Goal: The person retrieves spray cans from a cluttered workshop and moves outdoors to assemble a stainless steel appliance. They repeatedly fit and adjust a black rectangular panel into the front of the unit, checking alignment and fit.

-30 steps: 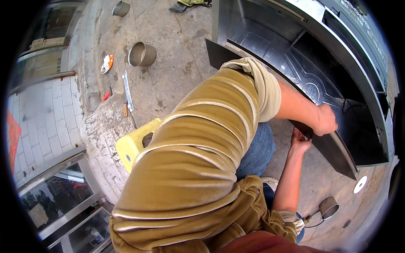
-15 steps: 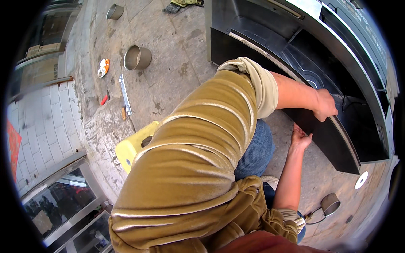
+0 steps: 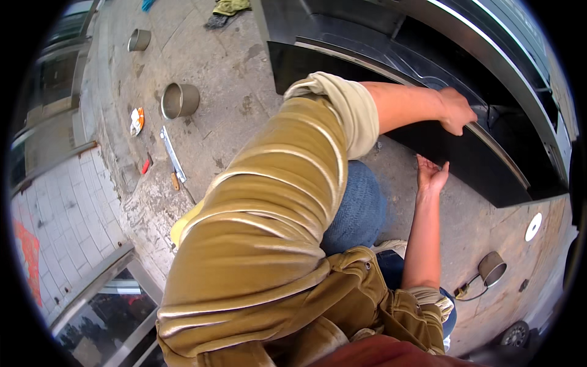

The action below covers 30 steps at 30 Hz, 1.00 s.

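Note:
A long black panel [image 3: 468, 160] with a pale top edge stands along the open front of a large dark metal housing [image 3: 269, 21]. My left hand [image 3: 457, 111] is closed over the panel's top edge, palm down, its fingertips partly hidden behind it. Lower down, my right hand [image 3: 433, 176] holds the panel's bottom edge from below, palm up. Its thumb is on the near side, and its fingers are partly hidden under the panel. My left sleeve and bent knee [image 3: 361, 208] fill the middle of the view.
On the stone floor lie a metal ring [image 3: 180, 100], a smaller ring [image 3: 139, 40], a metal strip [image 3: 172, 153], a red-handled tool [image 3: 146, 166] and gloves [image 3: 231, 7]. To the right are a white disc [image 3: 533, 227] and a corded cylinder [image 3: 491, 269]. A yellow stool [image 3: 182, 226] stands behind my sleeve.
The whole view has shifted and turned somewhat. The panel's right end now sits closer to level with the housing's corner. Both hands keep their places on the panel.

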Available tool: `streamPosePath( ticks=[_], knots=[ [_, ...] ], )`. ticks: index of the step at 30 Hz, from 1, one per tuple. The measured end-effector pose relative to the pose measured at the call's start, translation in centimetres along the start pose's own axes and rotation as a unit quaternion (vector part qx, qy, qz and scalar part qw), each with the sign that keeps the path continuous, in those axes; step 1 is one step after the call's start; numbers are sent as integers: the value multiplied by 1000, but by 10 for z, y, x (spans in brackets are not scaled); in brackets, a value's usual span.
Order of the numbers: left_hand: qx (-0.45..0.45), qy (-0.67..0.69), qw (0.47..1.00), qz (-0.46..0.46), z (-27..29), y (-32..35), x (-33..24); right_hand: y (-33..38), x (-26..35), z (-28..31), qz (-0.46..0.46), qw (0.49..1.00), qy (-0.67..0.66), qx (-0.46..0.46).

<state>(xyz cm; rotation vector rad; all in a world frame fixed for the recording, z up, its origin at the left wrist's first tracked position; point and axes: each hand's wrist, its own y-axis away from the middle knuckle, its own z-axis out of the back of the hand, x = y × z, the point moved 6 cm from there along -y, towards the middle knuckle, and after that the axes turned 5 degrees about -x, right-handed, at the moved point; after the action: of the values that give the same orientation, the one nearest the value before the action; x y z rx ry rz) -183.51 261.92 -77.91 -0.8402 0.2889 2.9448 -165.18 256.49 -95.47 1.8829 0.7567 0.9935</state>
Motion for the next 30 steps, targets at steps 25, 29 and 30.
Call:
streamPosePath(
  ticks=[25, 29, 30],
  knots=[
    [-23, 24, 996, 81, 2, -30, 2, -27, -23, 3, 16, 1000, 24, -9],
    [-41, 63, 994, 75, 6, -26, 19, 7, -13, -14, 8, 998, 55, -43],
    [-48, 69, 994, 75, 8, -22, 31, 28, -5, -24, -2, 997, 69, -42]
  ],
)
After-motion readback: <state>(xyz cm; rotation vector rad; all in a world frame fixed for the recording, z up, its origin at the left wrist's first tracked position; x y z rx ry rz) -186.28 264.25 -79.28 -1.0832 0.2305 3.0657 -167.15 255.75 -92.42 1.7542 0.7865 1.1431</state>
